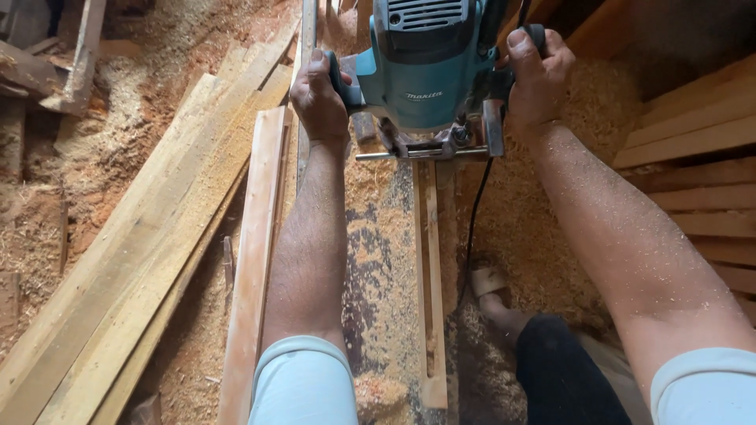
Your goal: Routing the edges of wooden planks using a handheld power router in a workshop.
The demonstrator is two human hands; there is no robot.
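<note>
A single head-worn camera looks steeply down and forward along both forearms, close to the work; the teal router [429, 67] fills the top centre, the sawdust-strewn floor [118, 149] spreads left.

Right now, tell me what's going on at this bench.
A person grips a teal router with both hands, the left hand and right hand each closed on a side handle. The tool sits on a narrow wooden strip with a long slot cut along it. Sawdust covers the bench, the forearms are flecked with it, and loose planks lie to the left.
</note>
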